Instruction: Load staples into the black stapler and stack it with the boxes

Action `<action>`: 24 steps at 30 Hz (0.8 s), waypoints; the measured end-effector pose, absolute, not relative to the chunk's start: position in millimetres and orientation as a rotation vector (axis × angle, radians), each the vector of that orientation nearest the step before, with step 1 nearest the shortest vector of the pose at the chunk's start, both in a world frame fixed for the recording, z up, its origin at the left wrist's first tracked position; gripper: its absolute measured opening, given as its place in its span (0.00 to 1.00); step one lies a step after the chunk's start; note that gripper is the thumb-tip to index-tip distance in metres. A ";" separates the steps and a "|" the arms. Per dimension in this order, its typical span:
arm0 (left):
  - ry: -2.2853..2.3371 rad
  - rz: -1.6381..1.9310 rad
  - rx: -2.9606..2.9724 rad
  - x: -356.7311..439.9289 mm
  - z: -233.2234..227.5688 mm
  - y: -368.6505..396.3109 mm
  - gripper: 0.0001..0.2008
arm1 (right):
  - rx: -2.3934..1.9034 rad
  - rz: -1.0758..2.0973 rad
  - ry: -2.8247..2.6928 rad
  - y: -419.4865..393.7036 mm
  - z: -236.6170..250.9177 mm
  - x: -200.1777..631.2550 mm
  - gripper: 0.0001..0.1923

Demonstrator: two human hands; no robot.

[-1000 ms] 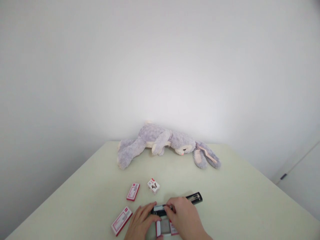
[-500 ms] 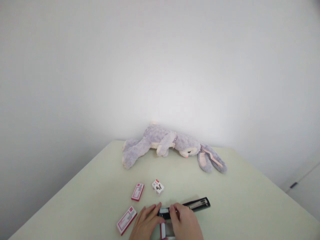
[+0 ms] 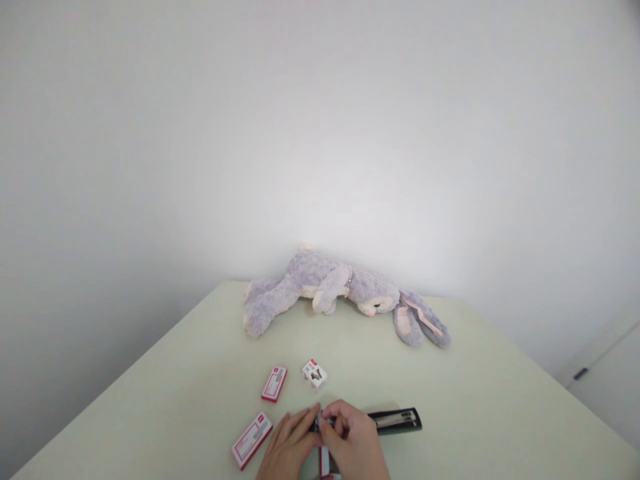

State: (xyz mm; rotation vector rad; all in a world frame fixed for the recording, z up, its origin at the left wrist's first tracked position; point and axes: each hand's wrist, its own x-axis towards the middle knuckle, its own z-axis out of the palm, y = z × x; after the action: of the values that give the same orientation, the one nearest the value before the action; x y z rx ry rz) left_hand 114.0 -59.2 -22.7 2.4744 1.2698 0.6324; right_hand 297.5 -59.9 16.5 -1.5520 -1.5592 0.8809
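Hands, left (image 3: 287, 448) and right (image 3: 353, 443), grip black stapler (image 3: 395, 421).

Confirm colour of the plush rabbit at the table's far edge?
Grey-lilac plush rabbit with cream patches; head view.

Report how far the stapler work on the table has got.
Done: stapler lies opened flat, and one small staple box sits open. In hand: both hands, left and right, meet at the stapler's near end. Left: two red boxes lie apart, seemingly closed; stapler not closed.
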 end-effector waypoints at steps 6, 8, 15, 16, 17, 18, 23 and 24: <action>1.402 0.741 2.376 120.7 -22.5 -68.0 0.21 | -1.649 0.752 -1.956 -74.4 53.0 319.4 0.08; 1.353 0.669 2.363 121.0 -18.9 -69.3 0.19 | -1.737 0.759 -2.070 -77.6 52.0 325.4 0.11; 1.297 0.597 2.375 117.8 -15.8 -67.2 0.19 | -1.641 0.927 -2.120 -82.4 30.8 341.3 0.18; 1.298 0.591 2.370 117.8 -16.1 -67.4 0.19 | -1.643 0.908 -2.088 -83.5 28.6 343.5 0.17; 1.303 0.586 2.365 118.0 -16.3 -67.7 0.19 | -1.647 0.889 -2.069 -84.6 26.8 344.8 0.17; 1.311 0.582 2.361 118.2 -16.2 -68.2 0.19 | -1.649 0.878 -2.066 -85.8 25.5 345.2 0.16; 1.337 0.578 2.343 117.7 -12.6 -70.4 0.21 | -1.603 0.951 -2.084 -91.1 22.2 346.2 0.15; 1.338 0.580 2.335 117.4 -11.8 -71.1 0.21 | -1.597 0.976 -2.051 -92.7 20.9 351.4 0.14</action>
State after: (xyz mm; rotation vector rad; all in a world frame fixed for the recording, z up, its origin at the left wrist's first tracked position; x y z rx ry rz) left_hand 117.4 -71.1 -11.8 2.3347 1.3384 0.5798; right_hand 351.4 -92.7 20.9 -1.5972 -2.0511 0.9757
